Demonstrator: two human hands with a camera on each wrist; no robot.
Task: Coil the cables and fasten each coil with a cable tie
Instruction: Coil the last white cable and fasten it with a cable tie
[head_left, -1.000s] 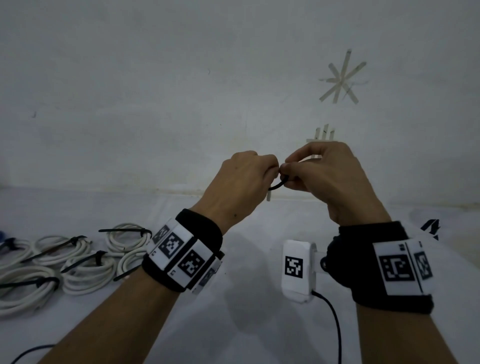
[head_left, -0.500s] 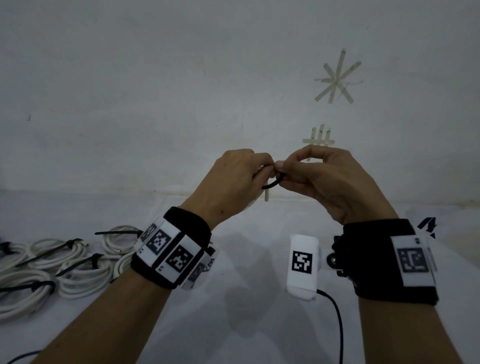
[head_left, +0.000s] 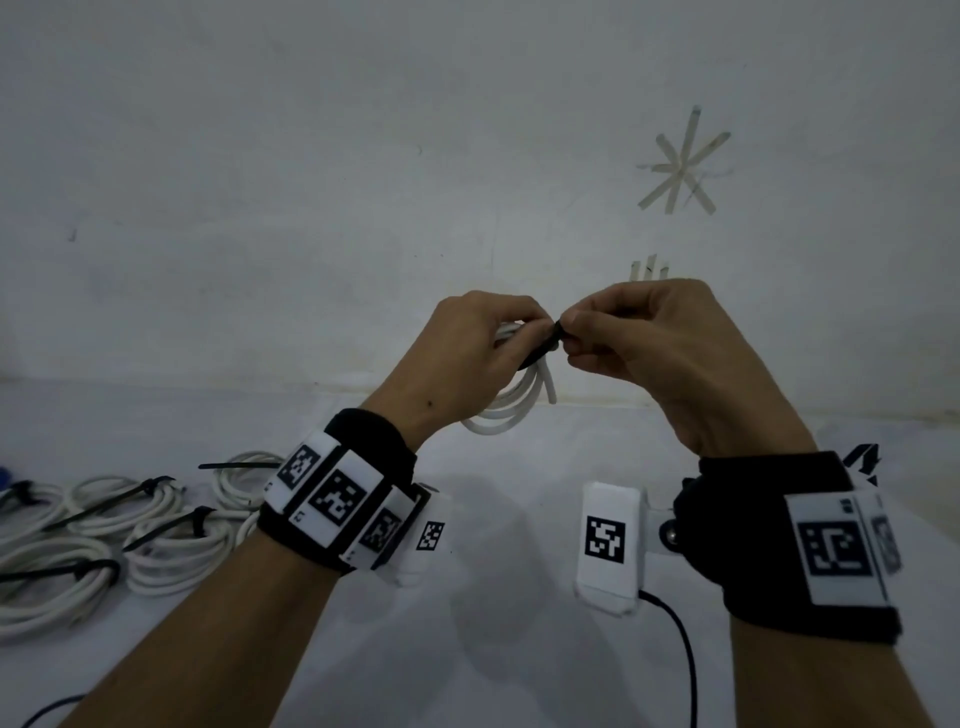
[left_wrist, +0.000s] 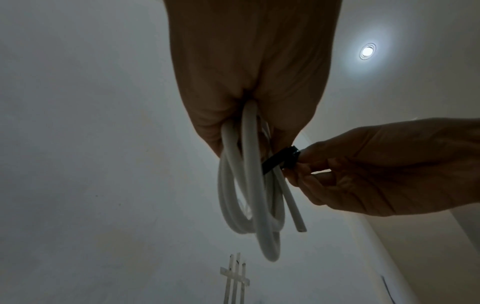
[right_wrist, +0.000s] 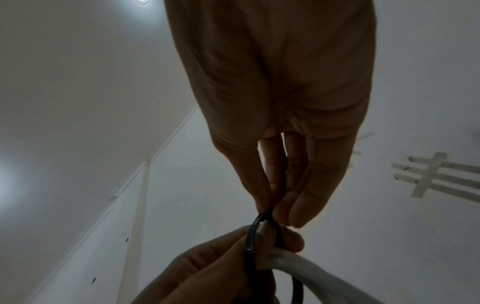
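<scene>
My left hand (head_left: 483, 348) holds a coiled white cable (head_left: 511, 408) up in the air in front of the wall; its loops hang below the fist (left_wrist: 249, 197). A black cable tie (head_left: 545, 347) is looped round the coil (left_wrist: 279, 161). My right hand (head_left: 608, 338) pinches the tie's end between thumb and fingertips, right beside the left hand (right_wrist: 262, 214). In the right wrist view the tie (right_wrist: 252, 242) forms a loose black loop over the white cable (right_wrist: 298, 267). The cable's cut end (left_wrist: 301, 228) points down.
Several white coils fastened with black ties (head_left: 156, 525) lie on the white table (head_left: 493, 649) at the left. A black cord (head_left: 685, 654) runs from the right wrist unit. Tape marks (head_left: 683, 166) are stuck on the wall behind.
Both hands have risen a little and stay together. The white coil now shows hanging below my left hand, and the tie loop looks drawn closer between the fingers.
</scene>
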